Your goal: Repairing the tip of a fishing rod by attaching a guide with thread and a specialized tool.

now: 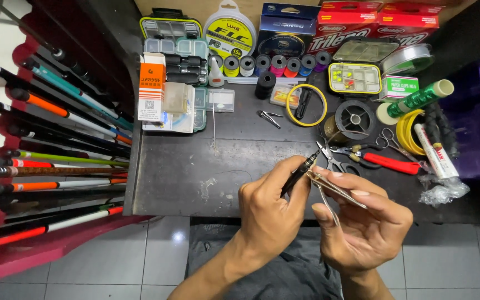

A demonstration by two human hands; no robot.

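Note:
My left hand [270, 214] grips a thin black rod-like piece [300, 171] with a metal tip, pointing up and to the right. My right hand [365, 225] holds a slim metal clip-like tool [334, 188] between thumb and fingers, its end touching the black piece near my left thumb. Both hands hover over the front edge of a dark worktable [184, 178]. Fine line between the hands is too thin to make out.
Red-handled pliers [381, 161] and small scissors [387, 139] lie just beyond my hands. Spools [276, 64], tackle boxes [354, 78], a black reel [355, 118] and a yellow ring [306, 104] crowd the back. Several rods [56, 144] stand in a rack at left.

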